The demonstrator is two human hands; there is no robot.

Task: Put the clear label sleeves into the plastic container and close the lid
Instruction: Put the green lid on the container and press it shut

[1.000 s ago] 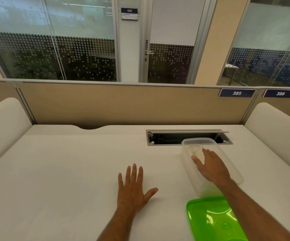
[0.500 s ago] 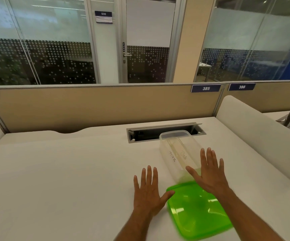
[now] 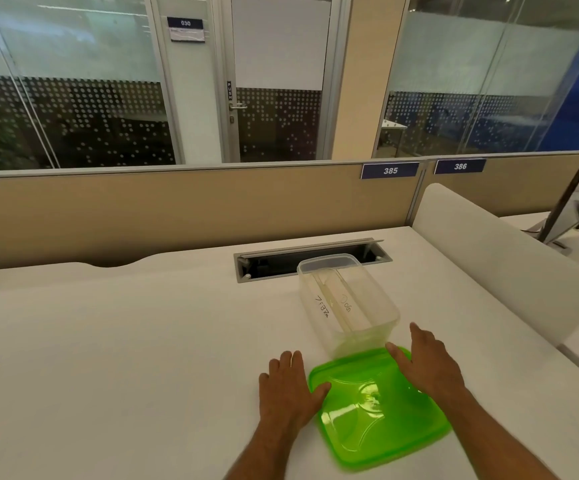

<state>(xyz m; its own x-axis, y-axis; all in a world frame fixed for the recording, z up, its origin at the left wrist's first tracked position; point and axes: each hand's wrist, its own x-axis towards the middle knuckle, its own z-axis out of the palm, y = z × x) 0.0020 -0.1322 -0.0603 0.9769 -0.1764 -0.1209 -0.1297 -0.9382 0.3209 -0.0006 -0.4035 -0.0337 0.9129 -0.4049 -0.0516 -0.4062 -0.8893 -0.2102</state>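
White desk (image 3: 108, 341) under a beige partition (image 3: 177, 209) and glass walls, translucent green lid (image 3: 378, 407) flat between open left hand (image 3: 286, 393) and open right hand (image 3: 426, 367), clear uncovered container (image 3: 347, 303) just beyond the fingertips, hand-lettered sleeves (image 3: 336, 306) inside.

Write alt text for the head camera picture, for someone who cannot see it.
Two bare hands rest on either side of a green lid lying flat on a white desk: the left hand at its left edge, the right hand on its far right corner. Just beyond stands an open clear plastic container holding label sleeves with handwriting.
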